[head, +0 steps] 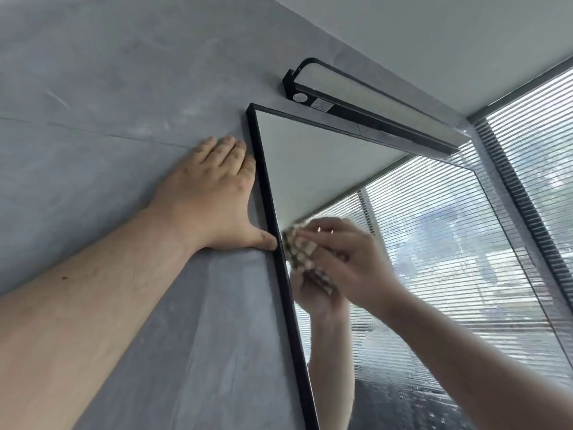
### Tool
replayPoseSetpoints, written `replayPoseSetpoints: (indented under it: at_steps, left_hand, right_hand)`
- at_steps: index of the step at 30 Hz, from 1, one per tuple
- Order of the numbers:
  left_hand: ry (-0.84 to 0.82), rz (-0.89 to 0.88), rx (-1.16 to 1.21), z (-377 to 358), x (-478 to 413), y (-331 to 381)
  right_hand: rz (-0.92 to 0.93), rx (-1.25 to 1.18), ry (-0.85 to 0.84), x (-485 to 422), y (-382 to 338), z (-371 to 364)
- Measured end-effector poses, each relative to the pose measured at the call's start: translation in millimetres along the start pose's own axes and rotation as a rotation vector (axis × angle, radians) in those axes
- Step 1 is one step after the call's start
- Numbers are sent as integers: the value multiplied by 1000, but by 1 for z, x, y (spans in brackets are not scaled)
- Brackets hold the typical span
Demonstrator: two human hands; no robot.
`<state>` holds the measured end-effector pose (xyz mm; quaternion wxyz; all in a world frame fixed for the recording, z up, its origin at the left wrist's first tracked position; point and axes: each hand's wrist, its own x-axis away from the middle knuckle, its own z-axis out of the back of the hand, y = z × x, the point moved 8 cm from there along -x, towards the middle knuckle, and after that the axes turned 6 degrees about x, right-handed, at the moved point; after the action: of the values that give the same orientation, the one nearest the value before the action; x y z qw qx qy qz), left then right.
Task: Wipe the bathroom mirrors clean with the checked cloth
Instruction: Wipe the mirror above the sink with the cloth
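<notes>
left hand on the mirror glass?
No. The left hand lies flat on the grey wall beside the mirror, thumb at its frame.

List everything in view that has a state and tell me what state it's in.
left hand: flat on the grey wall, beside the frame.
right hand: grips the checked cloth.
checked cloth: bunched, pressed to the glass by the left edge.
mirror: hung, streaky low down.
lamp: looks unlit.
blinds: down.
</notes>
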<state>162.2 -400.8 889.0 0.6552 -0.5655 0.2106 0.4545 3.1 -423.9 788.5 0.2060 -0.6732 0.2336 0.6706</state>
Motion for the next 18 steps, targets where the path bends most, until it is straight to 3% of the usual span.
replayPoseSetpoints:
  at_steps: [7, 18]
  left_hand:
    - [-9, 0, -19, 1, 2, 2]
    - [30, -27, 7, 1, 0, 1]
  right_hand:
    - [203, 85, 64, 44, -20, -4]
    - [-161, 84, 135, -103, -8, -5]
